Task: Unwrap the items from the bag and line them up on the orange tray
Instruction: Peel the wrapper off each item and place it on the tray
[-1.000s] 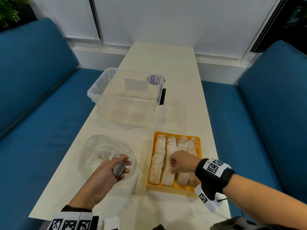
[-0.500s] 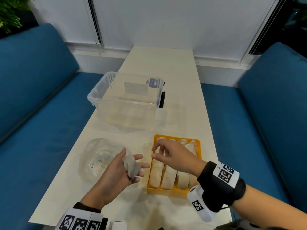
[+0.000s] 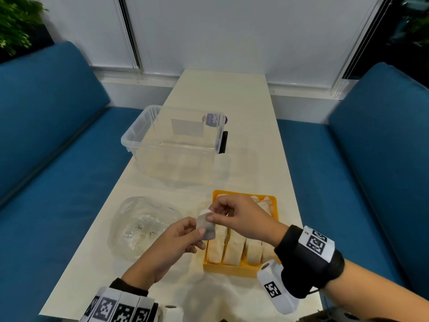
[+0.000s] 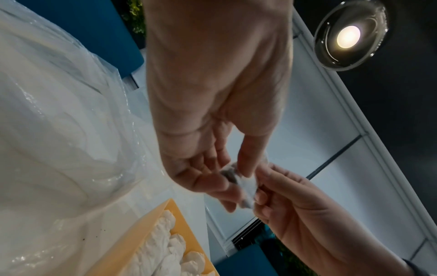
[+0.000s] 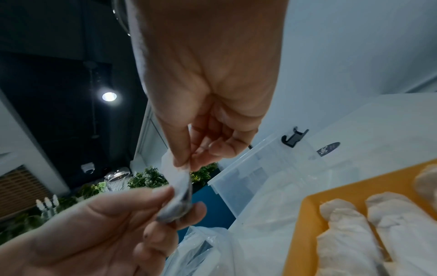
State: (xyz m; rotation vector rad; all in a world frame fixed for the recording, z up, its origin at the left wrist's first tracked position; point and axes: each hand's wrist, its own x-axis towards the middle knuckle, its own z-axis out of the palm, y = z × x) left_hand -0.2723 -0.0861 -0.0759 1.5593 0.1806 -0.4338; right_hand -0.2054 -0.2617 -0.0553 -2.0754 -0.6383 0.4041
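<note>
The wrapped item point(image 3: 206, 226) is sitting in the air between both hands, just above the near-left corner of the tray point(image 3: 241, 269) and to the right of the bag point(image 3: 144, 226). Its long axis is running roughly upright in the head view, dark contents at the lower end, white wrapper at the upper end. The left hand point(image 3: 171, 247) is gripping the lower, dark end from below, fingers and thumb curled round it; the right hand point(image 3: 236, 217) is pinching the free white wrapper edge at the top between thumb and forefinger, coming in from the right and slightly above. Judgement: the next move is turning on this opposition, the right hand peeling the wrapper up and away while the left is anchoring the body; the wrapper looks thin and likely to tear if pulled off-axis. The tray is lying directly beneath and to the right of the hands, already carrying several rows of pale items point(image 3: 234, 251), so the right hand is the nearer one for placing. Behind, a clear bin point(image 3: 176, 145) is standing on the white tabletop point(image 3: 243, 105). Blue sofas point(image 3: 53, 126) are flanking the tabletop on both sides, white wall panels behind, a plant at upper left.
</note>
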